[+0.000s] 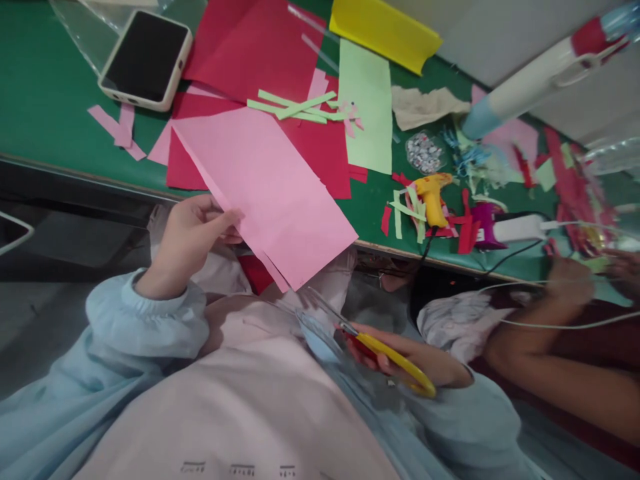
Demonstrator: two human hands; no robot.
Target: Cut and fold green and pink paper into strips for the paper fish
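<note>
Pinched between the thumb and fingers of my left hand [200, 230] is the left edge of a large pink sheet [275, 193]. The sheet looks folded or doubled, with a second layer showing along its lower left edge, and it lies partly over red paper. My right hand [395, 353] is closed around scissors [395, 363] with yellow and red handles. Their blades are parted and point up and left, just below the sheet's bottom corner. Whether the blades touch the paper, I cannot tell.
On the green table [45, 87] are a phone [147, 60], pale green strips [300, 110], a yellow glue gun [433, 200], googly eyes [424, 152] and a purple item [485, 227]. A white bottle [530, 83] stands behind. Another person's hands [570, 283] are at the right.
</note>
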